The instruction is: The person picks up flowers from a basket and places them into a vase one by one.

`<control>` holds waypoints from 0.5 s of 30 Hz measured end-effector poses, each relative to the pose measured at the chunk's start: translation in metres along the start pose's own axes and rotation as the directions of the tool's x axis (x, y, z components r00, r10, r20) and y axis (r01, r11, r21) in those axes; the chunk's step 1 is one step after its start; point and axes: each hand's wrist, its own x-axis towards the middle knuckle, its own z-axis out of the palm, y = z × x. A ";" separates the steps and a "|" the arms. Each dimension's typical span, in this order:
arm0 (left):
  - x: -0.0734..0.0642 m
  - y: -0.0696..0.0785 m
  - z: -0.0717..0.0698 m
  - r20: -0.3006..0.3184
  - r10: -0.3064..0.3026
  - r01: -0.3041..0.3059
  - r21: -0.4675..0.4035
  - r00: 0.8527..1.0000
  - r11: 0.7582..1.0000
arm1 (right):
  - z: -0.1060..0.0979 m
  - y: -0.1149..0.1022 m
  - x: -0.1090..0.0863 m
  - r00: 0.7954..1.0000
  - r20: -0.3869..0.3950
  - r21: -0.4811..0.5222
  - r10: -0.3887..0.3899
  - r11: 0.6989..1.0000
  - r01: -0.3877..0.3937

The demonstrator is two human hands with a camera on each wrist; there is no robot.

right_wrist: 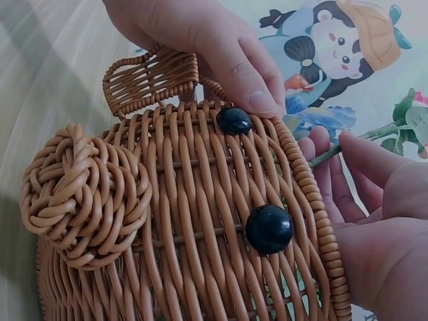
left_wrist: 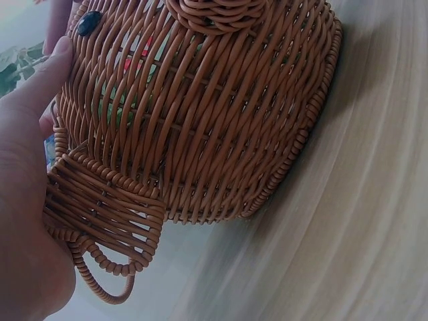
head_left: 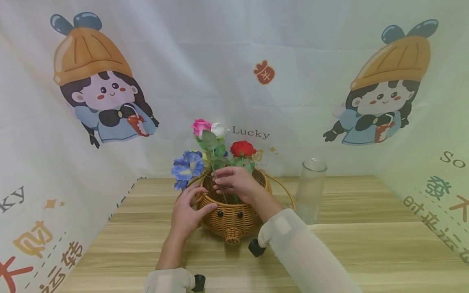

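Observation:
A brown wicker basket [head_left: 229, 221] with a snout and two black button eyes stands on the table. My left hand [head_left: 187, 209] grips its left side, thumb over the rim near one eye [right_wrist: 234, 120] and palm by the woven ear [left_wrist: 103, 207]. Above the basket's opening, my right hand [head_left: 239, 185] pinches a green stem [right_wrist: 326, 156]; it leads to leaves and a pink rose [head_left: 201, 127]. Beside that bloom is a white rose [head_left: 219, 130]. A red rose [head_left: 243, 148] rises at the back right, and a blue flower [head_left: 187, 166] leans left. The stem's lower end is partly hidden.
A tall clear glass vase [head_left: 311, 195] stands right of the basket. The thin basket handle [head_left: 287, 189] loops out toward it. Printed cloth [head_left: 286, 36] hangs behind and at both sides of the wood-grain table [head_left: 366, 252].

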 end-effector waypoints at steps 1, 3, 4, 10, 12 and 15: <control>0.000 0.000 0.000 -0.001 0.002 -0.002 -0.001 1.000 1.000 | 0.000 -0.001 -0.001 1.000 0.001 -0.005 -0.003 1.000 0.003; 0.000 0.000 0.000 -0.001 0.002 -0.002 -0.005 1.000 1.000 | -0.001 -0.002 -0.002 1.000 0.005 -0.022 -0.002 1.000 0.002; 0.000 0.000 0.001 0.000 0.003 -0.003 -0.006 1.000 1.000 | -0.001 -0.002 -0.002 1.000 0.007 -0.033 -0.001 0.999 0.001; -0.001 0.000 0.001 0.001 0.009 -0.009 -0.008 1.000 1.000 | -0.006 -0.006 -0.005 1.000 0.020 -0.120 -0.002 0.993 0.004; -0.001 0.000 0.000 0.001 0.007 -0.007 -0.008 1.000 1.000 | -0.007 -0.007 -0.006 1.000 0.026 -0.147 -0.009 0.989 0.013; -0.001 0.001 0.000 0.003 0.007 -0.007 -0.004 1.000 1.000 | -0.009 -0.010 -0.008 0.999 0.031 -0.181 -0.013 0.983 0.018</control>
